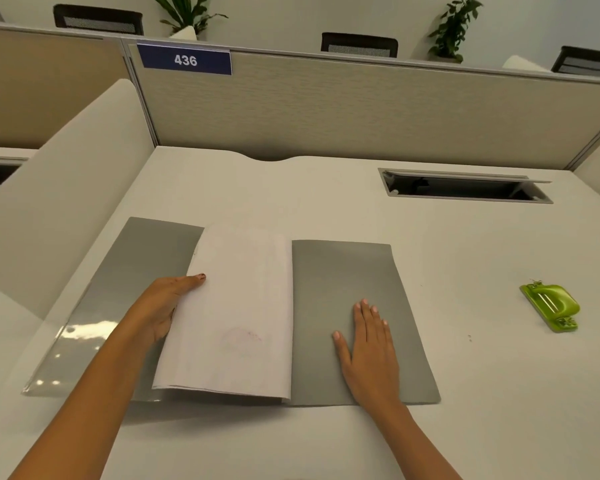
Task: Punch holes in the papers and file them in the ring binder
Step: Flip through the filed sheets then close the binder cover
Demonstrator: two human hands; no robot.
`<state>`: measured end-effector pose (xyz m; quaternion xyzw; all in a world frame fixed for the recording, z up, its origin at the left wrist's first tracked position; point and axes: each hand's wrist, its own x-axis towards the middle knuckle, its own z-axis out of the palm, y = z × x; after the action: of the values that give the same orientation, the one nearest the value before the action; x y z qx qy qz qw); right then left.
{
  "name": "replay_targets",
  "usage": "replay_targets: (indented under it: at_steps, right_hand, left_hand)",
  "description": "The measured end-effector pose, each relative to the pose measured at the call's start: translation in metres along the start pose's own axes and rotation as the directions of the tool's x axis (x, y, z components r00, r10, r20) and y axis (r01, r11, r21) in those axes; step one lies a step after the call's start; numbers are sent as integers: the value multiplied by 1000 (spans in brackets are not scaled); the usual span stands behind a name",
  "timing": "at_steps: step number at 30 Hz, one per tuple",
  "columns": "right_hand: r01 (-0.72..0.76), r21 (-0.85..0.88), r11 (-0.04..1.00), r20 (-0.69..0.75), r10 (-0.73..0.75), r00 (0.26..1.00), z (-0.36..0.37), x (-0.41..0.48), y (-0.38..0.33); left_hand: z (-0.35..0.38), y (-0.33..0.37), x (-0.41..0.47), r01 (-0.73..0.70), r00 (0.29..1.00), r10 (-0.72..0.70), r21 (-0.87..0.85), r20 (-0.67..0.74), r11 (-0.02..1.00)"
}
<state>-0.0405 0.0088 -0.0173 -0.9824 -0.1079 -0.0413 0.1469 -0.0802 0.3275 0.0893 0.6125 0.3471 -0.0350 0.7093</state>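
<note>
A grey binder [329,271] lies open flat on the white desk, its glossy left cover [118,292] spread to the left. A stack of white papers [236,306] rests over the middle, its left edge lifted off the left cover. My left hand [160,306] grips that lifted left edge, thumb on top and fingers underneath. My right hand [371,344] lies flat, fingers apart, on the binder's bare right cover. The binder's rings are hidden under the papers. A green hole punch [549,306] sits on the desk far to the right, away from both hands.
An open cable hatch [465,188] is sunk into the desk at the back right. Beige partition walls [361,109] close the back, with a blue "436" sign [186,59]. A white curved divider [59,188] bounds the left side.
</note>
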Motion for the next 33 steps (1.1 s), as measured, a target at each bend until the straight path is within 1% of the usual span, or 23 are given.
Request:
replay_targets:
  at_steps: [6, 11, 14, 20, 27, 29, 31, 33]
  right_hand:
    - [18, -6, 1000, 5, -18, 1000, 0, -1, 2]
    - [25, 11, 1000, -4, -25, 1000, 1, 0, 3]
    - [29, 13, 1000, -12, -29, 1000, 2, -1, 4]
    - [37, 21, 999, -14, -37, 999, 2, -1, 5]
    - [41, 39, 998, -18, -40, 999, 5, 0, 7]
    - [43, 59, 997, -24, -42, 999, 4, 0, 7]
    - [34, 127, 991, -29, -30, 999, 1, -1, 7]
    - [9, 282, 959, -45, 3, 999, -4, -1, 8]
  left_hand:
    - [-5, -11, 2, 84, 996, -84, 4, -18, 996]
    - [-4, -10, 0, 71, 997, -71, 0, -19, 997]
    - [-6, -10, 0, 52, 998, -53, -30, -21, 998]
    - [-5, -5, -6, -9, 999, 7, -39, -53, 999]
    - [6, 13, -11, -125, 992, 124, -182, -22, 975]
    - [18, 21, -16, -157, 987, 160, -187, 1, 970]
    - [39, 27, -25, -207, 977, 213, -163, 20, 965]
    - [64, 28, -35, -251, 965, 260, -162, 40, 954]
